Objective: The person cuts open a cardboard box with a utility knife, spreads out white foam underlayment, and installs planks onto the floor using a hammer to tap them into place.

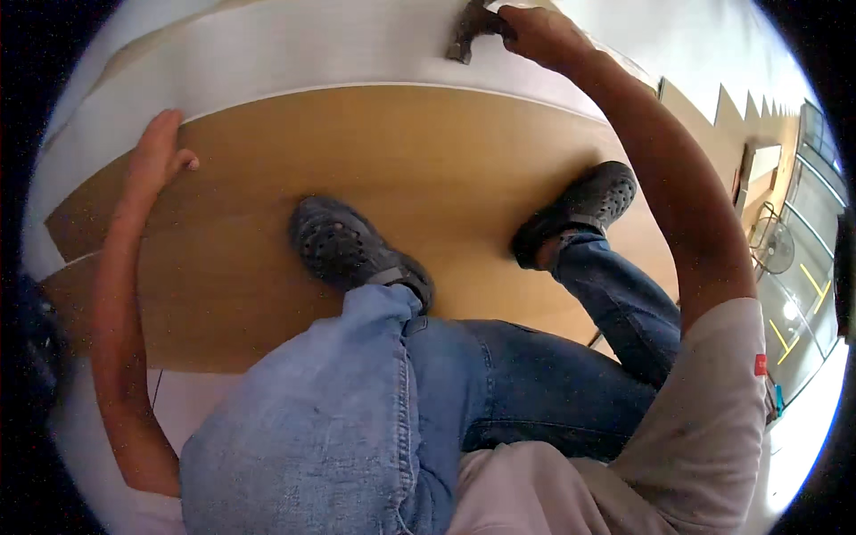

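Note:
My right hand (546, 39) is closed around a dark tool at the far edge of the view, which looks like a hammer (465, 37). Its dark metal head is held over or against a long white panel (294, 45); I cannot tell whether it touches. At the left, my left hand (160, 159) rests by the seam between that panel and a brown board (401, 143). The fingers there are stretched forward and the thumb stands apart, with nothing held. Part of the hammer is hidden by my fist and the picture's upper edge.
My feet, in dark clogs (343, 241), stand on the brown board, with my jeans-clad legs (303, 419) bent close to it. Stacked panels with pointed corners (736, 111) lie to the right. Beyond them is a standing fan (772, 245).

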{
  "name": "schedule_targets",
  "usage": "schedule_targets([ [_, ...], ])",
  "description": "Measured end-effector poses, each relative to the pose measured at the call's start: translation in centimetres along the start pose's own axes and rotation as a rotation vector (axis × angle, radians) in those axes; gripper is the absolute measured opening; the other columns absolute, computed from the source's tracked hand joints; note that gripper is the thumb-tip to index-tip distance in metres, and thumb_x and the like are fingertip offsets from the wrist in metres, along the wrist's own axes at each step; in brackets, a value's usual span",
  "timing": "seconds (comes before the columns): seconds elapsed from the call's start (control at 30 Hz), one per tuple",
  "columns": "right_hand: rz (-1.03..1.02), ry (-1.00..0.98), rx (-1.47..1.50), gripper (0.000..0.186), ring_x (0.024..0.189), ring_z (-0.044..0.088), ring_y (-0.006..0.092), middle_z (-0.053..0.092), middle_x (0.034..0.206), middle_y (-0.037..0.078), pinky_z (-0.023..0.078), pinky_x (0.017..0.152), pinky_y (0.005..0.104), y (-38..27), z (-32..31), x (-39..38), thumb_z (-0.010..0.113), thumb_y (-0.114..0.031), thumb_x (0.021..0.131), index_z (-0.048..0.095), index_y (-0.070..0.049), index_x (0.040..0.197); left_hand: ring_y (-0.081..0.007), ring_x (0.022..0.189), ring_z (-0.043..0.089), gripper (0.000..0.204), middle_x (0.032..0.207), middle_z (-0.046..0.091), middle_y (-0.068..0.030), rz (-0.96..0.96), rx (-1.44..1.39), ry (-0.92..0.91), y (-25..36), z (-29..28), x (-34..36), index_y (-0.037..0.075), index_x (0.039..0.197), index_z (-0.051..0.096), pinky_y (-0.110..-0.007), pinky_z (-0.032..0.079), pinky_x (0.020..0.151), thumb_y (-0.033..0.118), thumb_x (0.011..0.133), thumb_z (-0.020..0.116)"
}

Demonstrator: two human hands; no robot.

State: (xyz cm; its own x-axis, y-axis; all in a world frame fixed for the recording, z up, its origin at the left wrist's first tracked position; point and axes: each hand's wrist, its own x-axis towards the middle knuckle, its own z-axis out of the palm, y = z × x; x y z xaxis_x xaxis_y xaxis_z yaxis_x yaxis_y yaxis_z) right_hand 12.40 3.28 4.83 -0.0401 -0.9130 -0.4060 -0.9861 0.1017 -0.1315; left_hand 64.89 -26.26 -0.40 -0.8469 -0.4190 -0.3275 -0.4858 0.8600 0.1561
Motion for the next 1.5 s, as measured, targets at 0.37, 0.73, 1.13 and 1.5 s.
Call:
schedule_targets([
  [0.37, 0.087, 0.040, 0.191, 0.023, 0.081, 0.063, 0.0453, 0.066, 0.084, 0.024, 0.048, 0.068, 0.0518, 0.0, 1.8, -0.7, 0.063, -0.021, 0.088, 0.061, -0.003, 0.103, -0.0380, 0.119, 0.051, 0.066, 0.122, 0.058, -0.0188, -0.100, -0.224, -0.177, 2.1, 1.1, 1.9, 0.004, 0.123, 0.057, -0.048, 0.043, 0.101, 0.027, 0.067, 0.086],
  [0.73, 0.069, 0.164, 0.529, 0.030, 0.078, 0.065, 0.0398, 0.069, 0.087, 0.021, 0.049, 0.067, 0.0450, -5.4, 3.2, 4.0, 0.066, -0.030, 0.092, 0.060, -0.002, 0.101, -0.0332, 0.105, 0.058, 0.020, 0.112, 0.066, -0.0112, -0.331, -0.547, 0.824, 3.8, 3.5, -4.1, 0.010, 0.102, 0.067, -0.043, 0.048, 0.087, 0.022, 0.087, 0.068],
  [1.13, -0.012, 0.047, 0.240, 0.036, 0.087, 0.068, 0.0384, 0.071, 0.100, 0.019, 0.052, 0.075, 0.0473, -11.1, 0.6, 7.3, 0.060, -0.037, 0.095, 0.059, -0.009, 0.117, -0.0361, 0.128, 0.046, 0.043, 0.147, 0.043, -0.0129, -0.655, 0.005, 0.687, 6.5, 4.7, -16.1, 0.012, 0.137, 0.053, -0.048, 0.036, 0.109, 0.026, 0.097, 0.058],
  [1.5, 0.144, -0.292, 0.233, 0.050, 0.103, 0.062, 0.0432, 0.066, 0.106, 0.025, 0.049, 0.086, 0.0500, -3.0, 1.5, 1.0, 0.064, -0.046, 0.092, 0.051, -0.001, 0.107, -0.0382, 0.140, 0.035, 0.044, 0.152, 0.037, -0.0211, -0.727, -0.421, 0.625, 17.5, 5.2, -9.7, 0.002, 0.140, 0.048, -0.047, 0.035, 0.111, 0.024, 0.102, 0.044],
])
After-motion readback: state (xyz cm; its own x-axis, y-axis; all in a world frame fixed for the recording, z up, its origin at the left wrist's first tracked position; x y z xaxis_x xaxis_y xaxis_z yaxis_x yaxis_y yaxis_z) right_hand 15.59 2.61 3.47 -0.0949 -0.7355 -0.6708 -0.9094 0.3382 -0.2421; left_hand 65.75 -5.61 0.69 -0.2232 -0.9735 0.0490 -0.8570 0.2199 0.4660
